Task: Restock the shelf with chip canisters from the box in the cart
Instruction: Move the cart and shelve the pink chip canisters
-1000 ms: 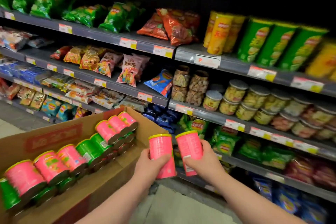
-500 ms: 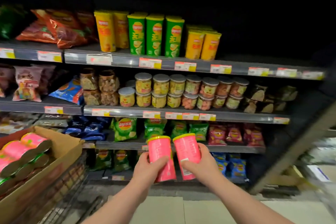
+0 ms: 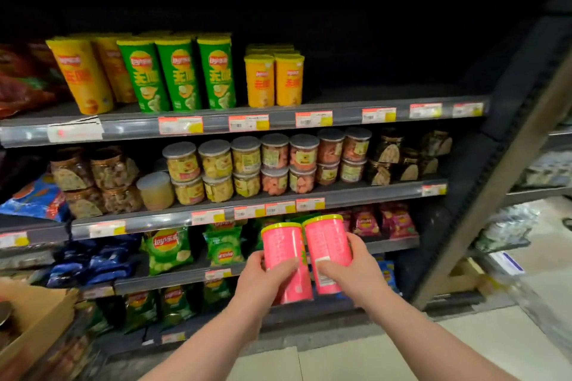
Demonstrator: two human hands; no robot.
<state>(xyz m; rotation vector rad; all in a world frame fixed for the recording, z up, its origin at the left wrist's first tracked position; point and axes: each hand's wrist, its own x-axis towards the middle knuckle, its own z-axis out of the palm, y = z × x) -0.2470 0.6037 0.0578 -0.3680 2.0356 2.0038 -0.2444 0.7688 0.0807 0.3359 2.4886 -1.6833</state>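
Only box [image 3: 34,328] corner shows; hands [image 3: 263,283] hold canisters [image 3: 283,246].

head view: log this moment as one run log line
left hand grips left pink canister | right hand grips right pink canister | both upright, side by side | canister shelf bare at right | neither placed yet

- Pink canisters [image 3: 286,260]: I count two, one in my left hand [image 3: 266,280] and one in my right hand [image 3: 353,272].
- Tall green canisters [image 3: 179,74]: three in the front row, high above the grip and to its left.
- Tall yellow canisters [image 3: 80,77]: two that I can make out, further left again.
- Short orange canisters [image 3: 274,80]: two in front, straight above the grip; more stand behind, number unclear.
- Grey-lidded clear jars [image 3: 246,155]: stacked two high just above the grip; seven in the upper tier.
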